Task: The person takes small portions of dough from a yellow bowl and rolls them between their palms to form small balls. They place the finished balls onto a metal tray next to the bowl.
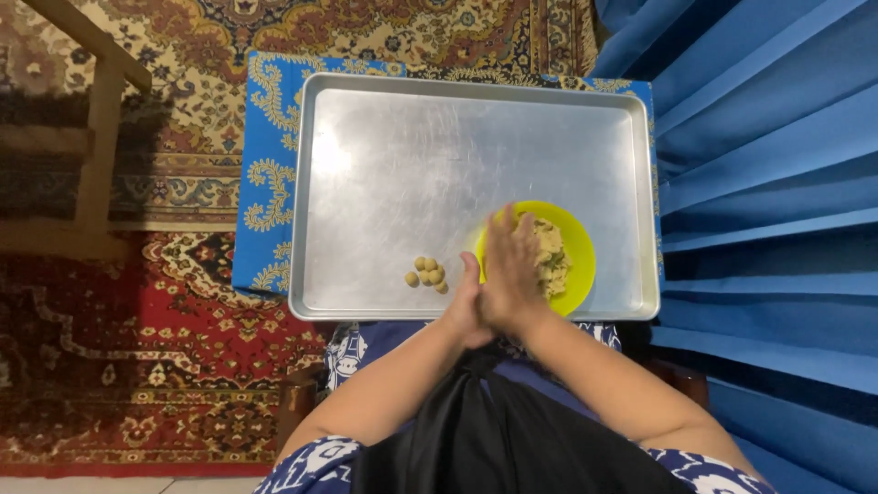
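My right hand [512, 265] lies flat on top of my left hand [465, 309], palm against palm, above the near right part of a large metal tray [393, 146]. Whatever sits between the palms is hidden. Just behind and under the hands stands a yellow bowl [578, 247] holding a lump of pale dough [551, 256], partly covered by my fingers. To the left of the hands, several small round dough balls [427, 273] lie clustered on the tray near its front edge.
The tray rests on a blue patterned cloth [267, 174] over a red and gold carpet [137, 320]. A blue pleated curtain [768, 183] hangs along the right. A wooden frame [96, 137] stands at the far left.
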